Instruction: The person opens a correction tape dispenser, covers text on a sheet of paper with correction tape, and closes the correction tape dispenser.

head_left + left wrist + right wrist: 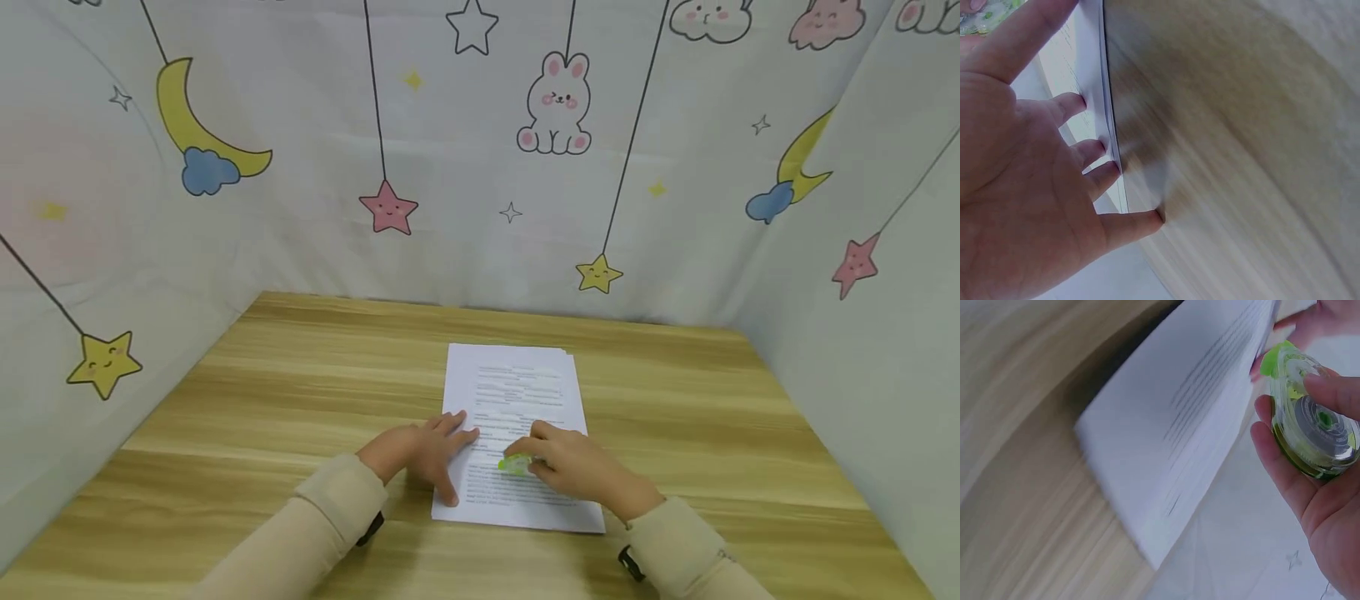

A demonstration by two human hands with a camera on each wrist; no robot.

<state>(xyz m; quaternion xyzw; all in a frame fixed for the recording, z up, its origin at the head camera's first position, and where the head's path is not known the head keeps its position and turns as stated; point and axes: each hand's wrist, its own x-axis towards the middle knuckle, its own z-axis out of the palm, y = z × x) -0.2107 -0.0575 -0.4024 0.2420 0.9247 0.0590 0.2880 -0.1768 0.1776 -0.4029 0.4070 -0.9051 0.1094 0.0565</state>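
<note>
A small stack of printed white sheets (517, 400) lies on the table, rows of text across the top page. Spread over its left edge is my left hand (431, 454), fingers and thumb stretched out; in the left wrist view the little finger's tip (1155, 220) reaches past the edge onto the wood. My right hand (573, 465) grips a clear correction tape dispenser (1313, 419) with a bright green tip cap, thumb on one side and fingers on the other. In the head view this dispenser is over the middle of the lower text, partly hidden by the fingers.
The wood-grain table (315, 367) extends on both sides of the sheets. A white cloth (465, 267) printed with stars, moons and a rabbit hangs behind it and along both sides. A black strap (630, 563) shows at the right sleeve.
</note>
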